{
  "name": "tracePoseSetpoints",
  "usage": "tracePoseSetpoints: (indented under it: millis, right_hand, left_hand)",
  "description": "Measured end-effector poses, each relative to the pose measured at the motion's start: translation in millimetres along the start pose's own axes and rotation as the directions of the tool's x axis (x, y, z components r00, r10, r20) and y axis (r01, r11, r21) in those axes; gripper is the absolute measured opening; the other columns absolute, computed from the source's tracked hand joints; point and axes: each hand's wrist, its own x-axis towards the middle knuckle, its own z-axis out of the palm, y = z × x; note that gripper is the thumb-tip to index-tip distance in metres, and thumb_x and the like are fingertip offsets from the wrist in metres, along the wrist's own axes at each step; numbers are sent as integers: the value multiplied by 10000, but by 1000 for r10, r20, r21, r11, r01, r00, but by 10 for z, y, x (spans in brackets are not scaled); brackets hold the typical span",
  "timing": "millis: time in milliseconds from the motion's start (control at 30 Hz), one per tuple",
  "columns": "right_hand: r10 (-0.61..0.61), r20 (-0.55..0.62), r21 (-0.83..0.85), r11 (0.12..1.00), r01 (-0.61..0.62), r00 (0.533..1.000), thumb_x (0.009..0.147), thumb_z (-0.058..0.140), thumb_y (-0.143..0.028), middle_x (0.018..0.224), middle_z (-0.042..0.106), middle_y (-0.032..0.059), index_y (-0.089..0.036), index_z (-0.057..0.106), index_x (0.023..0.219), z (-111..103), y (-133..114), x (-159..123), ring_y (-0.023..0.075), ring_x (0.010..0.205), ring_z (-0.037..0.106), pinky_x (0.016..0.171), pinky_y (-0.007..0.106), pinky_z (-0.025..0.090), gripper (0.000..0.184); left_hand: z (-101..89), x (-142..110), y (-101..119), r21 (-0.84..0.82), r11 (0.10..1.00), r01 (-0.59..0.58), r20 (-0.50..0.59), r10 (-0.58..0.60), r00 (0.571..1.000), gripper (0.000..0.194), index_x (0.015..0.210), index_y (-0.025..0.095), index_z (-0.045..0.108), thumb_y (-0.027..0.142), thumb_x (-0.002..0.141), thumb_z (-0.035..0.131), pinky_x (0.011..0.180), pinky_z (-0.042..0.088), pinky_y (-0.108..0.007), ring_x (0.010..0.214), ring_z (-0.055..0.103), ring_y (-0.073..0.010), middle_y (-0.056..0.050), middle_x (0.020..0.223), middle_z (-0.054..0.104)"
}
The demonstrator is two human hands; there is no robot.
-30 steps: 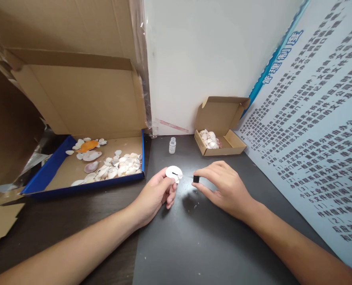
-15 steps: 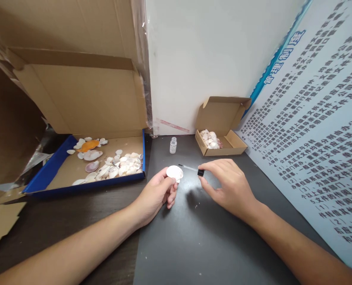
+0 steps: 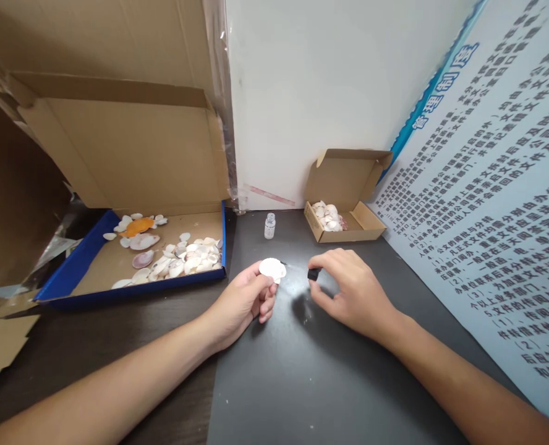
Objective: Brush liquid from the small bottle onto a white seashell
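Between the thumb and fingers of my left hand (image 3: 246, 295) is a white scallop shell (image 3: 271, 269), held above the grey mat; a second small pale piece shows at its right edge. My right hand (image 3: 353, 287) pinches the black cap of a brush applicator (image 3: 313, 274) between thumb and fingertips. The applicator's thin clear stem is hard to make out against the mat, and its dark tip lies close to the shell's right edge. Whether the tip touches the shell I cannot tell. Behind my hands stands a small clear glass bottle (image 3: 269, 226), uncapped, with a printed label.
A blue-edged cardboard box (image 3: 130, 295) at left holds many shells (image 3: 193, 258) and an orange shell (image 3: 138, 227). Farther right, a smaller brown box (image 3: 353, 236) contains more shells (image 3: 329, 217). A white panel and a printed poster (image 3: 501, 204) stand behind and at right.
The applicator has turned slightly in my right hand, its cap tilting, and its stem shows less clearly. My left hand and the shell have hardly moved.
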Motion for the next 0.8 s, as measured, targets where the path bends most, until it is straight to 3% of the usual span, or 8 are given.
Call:
tracePoseSetpoints:
  millis: [200,367,533,667,800]
  right_hand:
    - [-82,20,57,995,81,996,777,560,-110,798,626,25,-207,532,898,-11,-21,-6,189,741,544,712,333,398,157]
    - [25,-14,-24,999,-25,1000,784,566,-145,760,598,26,-199,520,873,-5,-37,-3,186,696,521,682,330,384,113]
    - [-98,52,64,993,94,994,743,562,-113,734,583,11,-205,496,857,-14,-46,-3,174,665,492,653,309,373,161]
    - [4,40,-17,1000,-3,999,768,579,-153,720,576,10,-201,486,827,-24,-36,-14,170,648,489,637,305,364,120]
    - [-85,89,87,993,78,992,770,586,-139,749,588,2,-202,485,850,-28,-62,-38,160,664,494,652,291,382,143]
  left_hand:
    - [-6,-7,-3,-13,1000,7,10,-7,1000,78,800,184,462,178,838,529,427,313,-173,439,384,-34,59,646,458]
    - [15,-12,0,26,1000,1,-1,-1,1000,58,828,183,473,159,822,526,417,304,-170,434,370,-36,64,629,443]
    - [19,-14,1,8,1000,-2,1,2,1000,68,815,185,456,162,836,516,420,309,-168,441,379,-38,62,633,441]
    - [3,-9,-6,-2,1000,-7,2,7,1000,70,812,184,454,169,857,506,428,323,-174,440,372,-39,64,625,428]
    - [-14,0,-16,-5,1000,-2,7,2,1000,86,799,184,445,162,860,502,428,319,-179,445,378,-43,60,625,427]
